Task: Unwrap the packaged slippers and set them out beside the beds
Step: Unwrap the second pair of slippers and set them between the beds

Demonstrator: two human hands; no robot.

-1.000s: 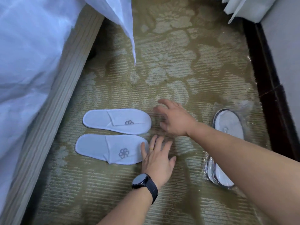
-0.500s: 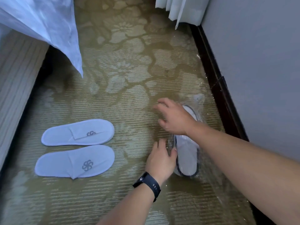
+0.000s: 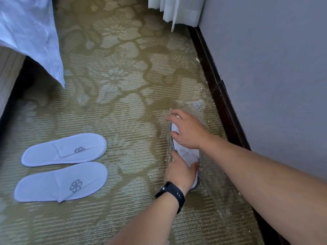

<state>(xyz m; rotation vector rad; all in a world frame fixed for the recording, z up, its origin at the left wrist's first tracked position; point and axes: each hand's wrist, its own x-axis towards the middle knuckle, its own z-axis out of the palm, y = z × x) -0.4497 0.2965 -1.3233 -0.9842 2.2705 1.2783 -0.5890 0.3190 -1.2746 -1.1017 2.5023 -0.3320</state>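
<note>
Both hands have moved away from the 2 slippers near the bed. Now the left hand and right hand press on the pack, fingers spread, not yet closed on it. Pack 2 gets opened next.

Colours on the floor by the bed

Two flat white cloth slippers each carry a grey swirl mark like a little pinwheel. The soft olive-green carpet has pale cream flowers and thin cream stripes woven across it. A white slipper with a dark grey edge sits in a see-through shiny plastic wrapper. The watch with a black band is all black. The hanging bed sheet is pale blue-white with faint crinkle marks. The smooth painted wall is plain grey, and the shiny wooden baseboard under it is very dark brown. The folded curtain is white.
</note>
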